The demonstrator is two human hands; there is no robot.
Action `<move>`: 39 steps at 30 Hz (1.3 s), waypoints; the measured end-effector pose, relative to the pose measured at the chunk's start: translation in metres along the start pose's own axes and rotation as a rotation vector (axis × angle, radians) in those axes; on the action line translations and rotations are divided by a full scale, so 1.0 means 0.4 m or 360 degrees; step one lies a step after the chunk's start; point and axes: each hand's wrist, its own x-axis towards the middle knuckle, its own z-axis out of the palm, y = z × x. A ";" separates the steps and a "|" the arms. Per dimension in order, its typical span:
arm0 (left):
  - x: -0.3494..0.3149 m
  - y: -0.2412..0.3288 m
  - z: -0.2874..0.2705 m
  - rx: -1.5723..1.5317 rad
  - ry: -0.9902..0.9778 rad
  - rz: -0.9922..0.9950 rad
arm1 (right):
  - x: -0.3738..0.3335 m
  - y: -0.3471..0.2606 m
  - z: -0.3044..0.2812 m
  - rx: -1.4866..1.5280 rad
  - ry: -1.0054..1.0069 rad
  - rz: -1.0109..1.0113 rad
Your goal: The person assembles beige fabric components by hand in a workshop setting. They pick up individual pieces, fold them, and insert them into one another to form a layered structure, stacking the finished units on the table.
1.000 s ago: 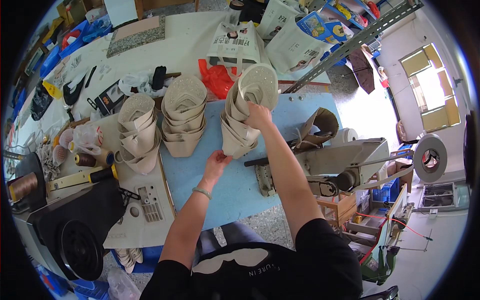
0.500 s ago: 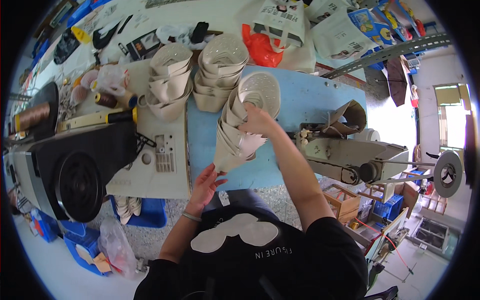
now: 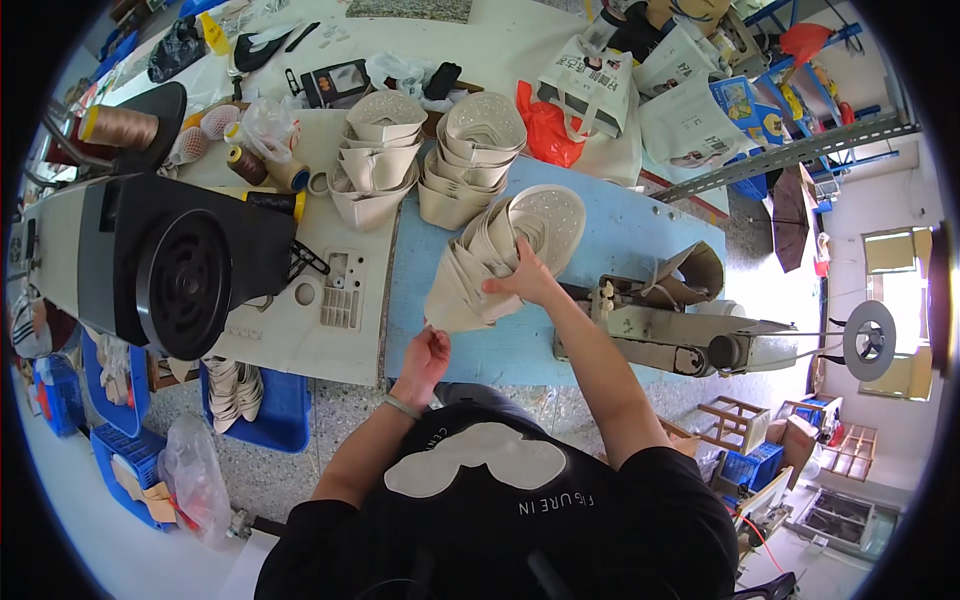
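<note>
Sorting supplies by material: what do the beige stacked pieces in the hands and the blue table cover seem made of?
Beige stacked pieces: probably thin synthetic leather or fabric; matte, they bend and nest, and the top one is perforated. Blue table cover: looks like a smooth matte sheet, plastic or foam; can't tell which.

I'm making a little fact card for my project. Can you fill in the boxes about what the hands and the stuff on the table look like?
Right hand: grips a leaning stack of beige shoe pieces
Left hand: pinches the stack's bottom edge
Surface: blue mat
Behind: two more beige stacks
Left side: black machine, thread spools
Right side: metal machine
</note>
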 end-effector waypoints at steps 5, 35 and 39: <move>0.001 0.001 -0.068 0.0184 0.0151 -0.0413 | 0.005 0.019 0.001 0.0056 -0.0017 0.0005; -0.275 0.096 0.005 0.0702 -0.0156 -0.0235 | 0.360 -0.205 -0.037 -0.0745 0.0236 -0.0252; -0.262 0.106 -0.019 0.0755 -0.0202 -0.0280 | 0.212 -0.281 -0.186 -0.0530 0.0449 -0.0362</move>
